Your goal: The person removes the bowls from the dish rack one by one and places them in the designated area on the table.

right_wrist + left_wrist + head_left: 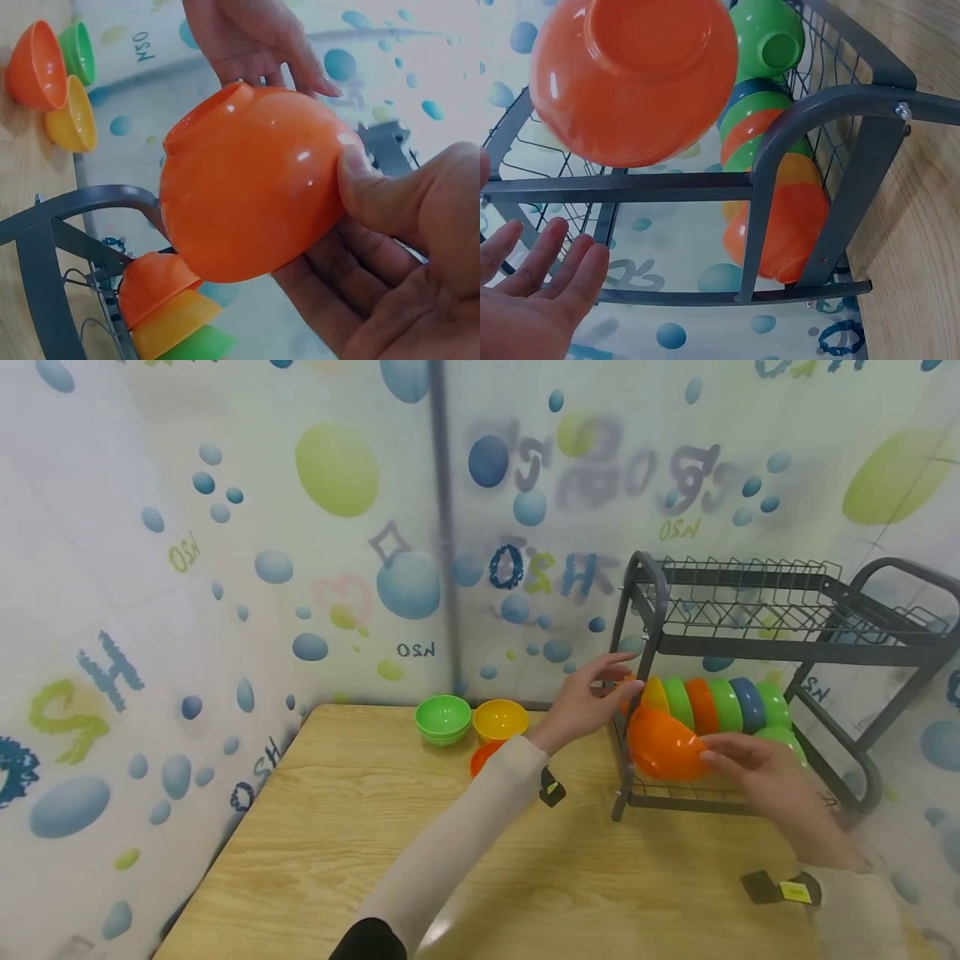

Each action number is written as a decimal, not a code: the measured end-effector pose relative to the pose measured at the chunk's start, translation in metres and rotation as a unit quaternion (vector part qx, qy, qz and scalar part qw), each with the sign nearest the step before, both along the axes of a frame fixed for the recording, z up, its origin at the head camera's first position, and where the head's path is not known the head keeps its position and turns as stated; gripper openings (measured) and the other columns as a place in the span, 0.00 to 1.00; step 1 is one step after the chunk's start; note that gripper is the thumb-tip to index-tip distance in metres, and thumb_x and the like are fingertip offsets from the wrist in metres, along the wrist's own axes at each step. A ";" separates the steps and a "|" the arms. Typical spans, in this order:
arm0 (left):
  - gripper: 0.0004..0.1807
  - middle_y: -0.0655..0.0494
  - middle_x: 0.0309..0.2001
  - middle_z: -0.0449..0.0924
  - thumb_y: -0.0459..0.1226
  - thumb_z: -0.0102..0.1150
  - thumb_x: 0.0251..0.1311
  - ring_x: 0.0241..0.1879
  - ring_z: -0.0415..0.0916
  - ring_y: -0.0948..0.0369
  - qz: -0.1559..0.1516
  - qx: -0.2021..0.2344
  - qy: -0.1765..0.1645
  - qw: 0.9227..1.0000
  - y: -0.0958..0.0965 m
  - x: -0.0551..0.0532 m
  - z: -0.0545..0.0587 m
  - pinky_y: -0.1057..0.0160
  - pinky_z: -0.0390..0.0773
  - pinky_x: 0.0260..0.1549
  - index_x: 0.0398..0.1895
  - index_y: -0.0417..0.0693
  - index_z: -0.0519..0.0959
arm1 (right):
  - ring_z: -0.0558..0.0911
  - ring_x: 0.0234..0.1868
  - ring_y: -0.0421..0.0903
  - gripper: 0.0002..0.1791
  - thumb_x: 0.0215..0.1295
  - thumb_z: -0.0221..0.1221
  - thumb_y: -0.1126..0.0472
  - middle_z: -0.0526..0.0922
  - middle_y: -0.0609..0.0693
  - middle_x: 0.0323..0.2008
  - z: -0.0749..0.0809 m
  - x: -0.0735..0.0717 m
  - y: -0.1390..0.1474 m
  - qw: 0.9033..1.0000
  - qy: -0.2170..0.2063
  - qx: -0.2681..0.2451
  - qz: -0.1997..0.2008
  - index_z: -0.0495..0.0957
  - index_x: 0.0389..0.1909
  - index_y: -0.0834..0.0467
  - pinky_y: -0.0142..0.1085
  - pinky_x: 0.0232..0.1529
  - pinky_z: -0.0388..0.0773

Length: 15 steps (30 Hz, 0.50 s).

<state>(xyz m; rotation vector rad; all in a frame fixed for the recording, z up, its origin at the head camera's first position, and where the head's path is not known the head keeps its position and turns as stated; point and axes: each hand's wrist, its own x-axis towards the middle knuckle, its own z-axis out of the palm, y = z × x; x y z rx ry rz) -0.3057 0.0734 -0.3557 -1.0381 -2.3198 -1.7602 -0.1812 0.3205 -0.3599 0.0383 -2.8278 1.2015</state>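
Observation:
My right hand (772,785) pinches an orange bowl (663,745) by its rim, thumb outside and fingers underneath. The bowl is tilted in front of the dish rack's lower level, and its foot ring faces my left hand (255,37) in the right wrist view. That left hand has its fingers stretched out by the rack's left upright, holding nothing. Behind the held bowl, a row of nested bowls in orange, yellow, green and blue (747,703) stands on edge on the lower level. A further green bowl (780,49) shows at the far end in the left wrist view.
The two-level dark metal dish rack (757,647) stands at the table's right, its upper wire basket above the hands. On the wooden table (360,827), green bowls (442,718), a yellow bowl (501,720) and an orange bowl (483,758) sit near the patterned curtain.

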 end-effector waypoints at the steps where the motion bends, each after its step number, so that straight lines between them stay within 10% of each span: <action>1: 0.28 0.53 0.64 0.79 0.50 0.60 0.72 0.60 0.80 0.62 -0.004 0.001 0.001 1.000 -0.003 0.002 0.000 0.65 0.81 0.58 0.73 0.60 0.70 | 0.80 0.42 0.28 0.25 0.73 0.60 0.43 0.87 0.54 0.54 0.001 0.001 -0.003 1.000 0.011 0.005 0.003 0.82 0.60 0.56 0.28 0.42 0.80; 6: 0.29 0.59 0.69 0.76 0.49 0.61 0.71 0.67 0.74 0.62 -0.022 -0.022 0.032 0.999 -0.019 0.012 -0.005 0.64 0.74 0.67 0.74 0.59 0.69 | 0.81 0.36 0.33 0.13 0.71 0.64 0.55 0.90 0.54 0.44 0.002 0.006 -0.021 0.992 0.113 0.031 0.039 0.87 0.50 0.56 0.26 0.37 0.80; 15: 0.28 0.58 0.63 0.79 0.46 0.68 0.66 0.62 0.73 0.62 -0.042 -0.104 0.177 0.978 -0.045 0.035 -0.006 0.67 0.73 0.64 0.69 0.53 0.76 | 0.79 0.31 0.30 0.18 0.51 0.71 0.78 0.89 0.46 0.33 -0.008 0.002 -0.045 0.937 0.321 0.043 0.132 0.89 0.37 0.54 0.17 0.38 0.77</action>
